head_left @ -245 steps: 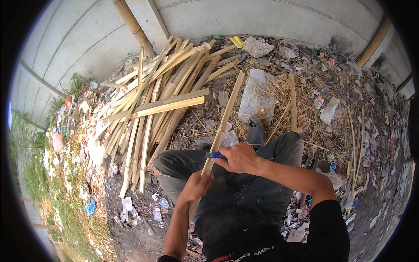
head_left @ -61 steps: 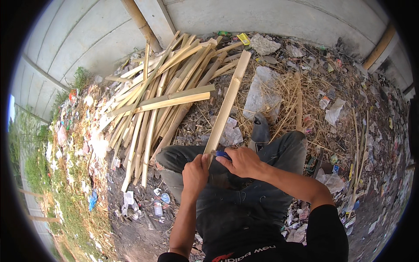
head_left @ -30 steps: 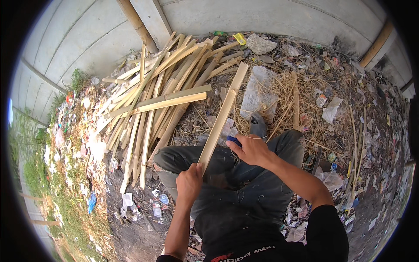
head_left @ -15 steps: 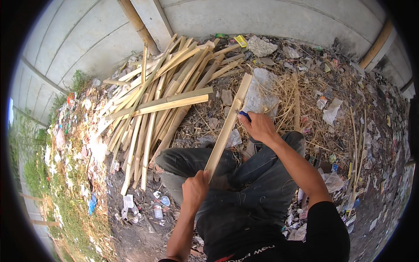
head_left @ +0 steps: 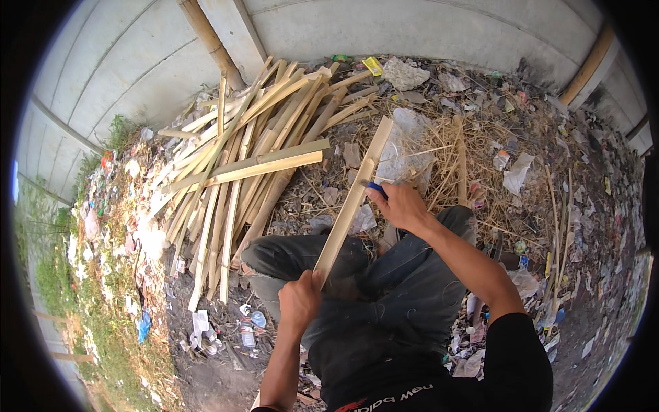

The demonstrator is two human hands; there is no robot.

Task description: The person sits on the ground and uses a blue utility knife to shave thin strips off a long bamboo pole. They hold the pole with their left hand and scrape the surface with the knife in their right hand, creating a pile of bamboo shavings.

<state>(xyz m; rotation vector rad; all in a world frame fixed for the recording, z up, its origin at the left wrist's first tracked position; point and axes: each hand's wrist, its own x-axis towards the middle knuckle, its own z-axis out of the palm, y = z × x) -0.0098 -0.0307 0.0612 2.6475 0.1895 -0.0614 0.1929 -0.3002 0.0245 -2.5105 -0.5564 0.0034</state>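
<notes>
The left hand (head_left: 299, 302) was closed in a fist around the near end of a long, flat, pale-yellow split bamboo slat (head_left: 351, 202), which slanted up and away over the person's dark-trousered knees (head_left: 322, 257) towards the far ground. Its far end lay in front of a crumpled sheet of clear plastic (head_left: 405, 147). The right hand (head_left: 401, 206) was wrapped around a small blue-handled tool (head_left: 376, 187) (its blade was hidden, so what kind of tool it was could not be told), and that hand pressed against the right edge of the slat a little above its middle. The two hands were well apart along the slat.

To the left of the slat lay a loose heap of similar pale split bamboo strips (head_left: 240, 158), most of them fanned out towards the grey concrete wall (head_left: 384, 31), with two thicker strips lying crosswise on top. A round brown bamboo pole (head_left: 206, 38) leaned against the wall behind the heap. To the right, the ground was covered in dry straw-coloured shavings (head_left: 460, 147) mixed with scraps of paper and plastic litter. A strip of green grass (head_left: 62, 275) ran along the far left edge, dotted with more litter.
</notes>
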